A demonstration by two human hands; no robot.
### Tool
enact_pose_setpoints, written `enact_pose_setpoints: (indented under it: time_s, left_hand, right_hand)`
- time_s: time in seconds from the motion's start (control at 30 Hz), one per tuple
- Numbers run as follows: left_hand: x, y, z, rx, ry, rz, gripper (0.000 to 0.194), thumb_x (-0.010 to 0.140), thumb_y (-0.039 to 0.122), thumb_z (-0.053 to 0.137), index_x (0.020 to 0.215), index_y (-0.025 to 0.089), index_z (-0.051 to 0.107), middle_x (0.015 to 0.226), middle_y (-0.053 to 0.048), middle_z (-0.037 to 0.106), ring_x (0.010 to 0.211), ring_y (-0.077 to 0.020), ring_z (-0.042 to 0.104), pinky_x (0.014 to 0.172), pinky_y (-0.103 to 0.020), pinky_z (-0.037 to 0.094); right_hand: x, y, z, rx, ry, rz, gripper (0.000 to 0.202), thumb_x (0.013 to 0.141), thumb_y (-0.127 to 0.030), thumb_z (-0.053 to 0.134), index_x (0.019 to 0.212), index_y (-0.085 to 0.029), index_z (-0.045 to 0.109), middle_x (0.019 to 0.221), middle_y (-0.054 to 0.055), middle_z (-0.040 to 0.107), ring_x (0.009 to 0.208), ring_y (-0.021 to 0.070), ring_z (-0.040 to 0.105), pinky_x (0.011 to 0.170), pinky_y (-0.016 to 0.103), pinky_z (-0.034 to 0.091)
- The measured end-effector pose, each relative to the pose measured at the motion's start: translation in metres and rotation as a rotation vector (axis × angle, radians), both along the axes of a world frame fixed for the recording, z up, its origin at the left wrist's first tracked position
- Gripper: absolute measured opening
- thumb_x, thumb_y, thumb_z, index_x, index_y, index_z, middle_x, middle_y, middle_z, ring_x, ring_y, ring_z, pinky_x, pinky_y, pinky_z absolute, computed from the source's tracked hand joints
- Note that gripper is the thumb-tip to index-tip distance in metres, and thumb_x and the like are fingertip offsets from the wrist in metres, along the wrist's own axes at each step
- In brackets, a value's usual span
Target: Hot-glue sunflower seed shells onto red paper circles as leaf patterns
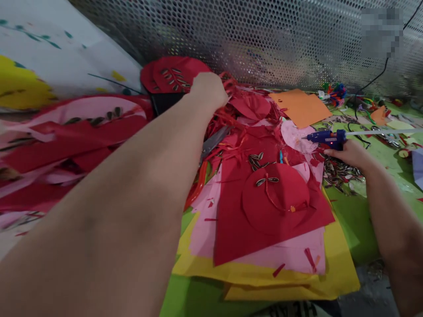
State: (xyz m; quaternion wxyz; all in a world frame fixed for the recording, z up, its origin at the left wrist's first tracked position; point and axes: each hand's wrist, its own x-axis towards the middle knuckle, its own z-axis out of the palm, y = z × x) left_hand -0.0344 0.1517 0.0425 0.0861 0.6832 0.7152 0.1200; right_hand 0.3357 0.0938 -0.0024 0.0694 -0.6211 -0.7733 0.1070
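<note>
My right hand (pixel 352 154) is wrapped round a blue glue gun (pixel 327 137), whose nozzle points left over a pale pink disc (pixel 295 135). My left hand (pixel 209 90) reaches to the back, beside a pile of shredded red paper strips (pixel 249 103); its fingers are hidden behind the hand. In front lies a red paper circle (pixel 277 193) on red and pink sheets, bearing a curved red stem and two sunflower seeds (pixel 267 180). Several loose seeds (pixel 256 160) lie just above the circle. Grey scissors (pixel 214 143) rest among the strips.
A red disc with seeds (pixel 175 75) lies at the back left. Red and pink pieces (pixel 76 141) pile up at the left. An orange sheet (pixel 300 108) and scattered seeds (pixel 340 174) lie to the right. A perforated metal panel (pixel 264 39) stands behind.
</note>
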Motion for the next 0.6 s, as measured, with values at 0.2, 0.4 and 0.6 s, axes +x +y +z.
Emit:
enact_pose_setpoints:
  time_s: [0.2, 0.4, 0.6]
  left_hand:
    - [0.007, -0.033, 0.007, 0.083, 0.013, 0.026, 0.036, 0.084, 0.035, 0.043, 0.103, 0.012, 0.064, 0.103, 0.000, 0.065, 0.095, -0.0147, 0.051, 0.095, -0.030, 0.035]
    - [0.009, -0.104, 0.009, 0.352, -0.446, 0.077, 0.023, 0.081, 0.029, 0.051, 0.090, 0.013, 0.065, 0.076, -0.002, 0.064, 0.064, -0.0098, 0.050, 0.065, -0.025, 0.042]
    - [0.044, -0.185, -0.014, 0.184, -0.943, 0.060, 0.010, 0.075, 0.026, 0.058, 0.072, 0.018, 0.061, 0.057, 0.003, 0.054, 0.050, -0.0080, 0.046, 0.051, -0.024, 0.037]
  right_hand:
    - [0.005, 0.000, 0.008, 0.005, -0.081, 0.092, 0.047, 0.069, -0.058, 0.062, 0.091, -0.017, 0.067, 0.075, 0.008, 0.069, 0.070, 0.0248, 0.062, 0.060, 0.033, 0.045]
    - [0.012, -0.017, 0.033, 0.055, -0.396, 0.155, 0.052, 0.069, -0.060, 0.060, 0.094, -0.014, 0.064, 0.094, 0.016, 0.067, 0.087, 0.0306, 0.060, 0.068, 0.038, 0.044]
    - [-0.022, -0.071, 0.053, 0.256, -0.297, 0.282, 0.032, 0.081, -0.047, 0.054, 0.091, -0.020, 0.068, 0.086, 0.013, 0.070, 0.083, 0.0291, 0.063, 0.067, 0.039, 0.044]
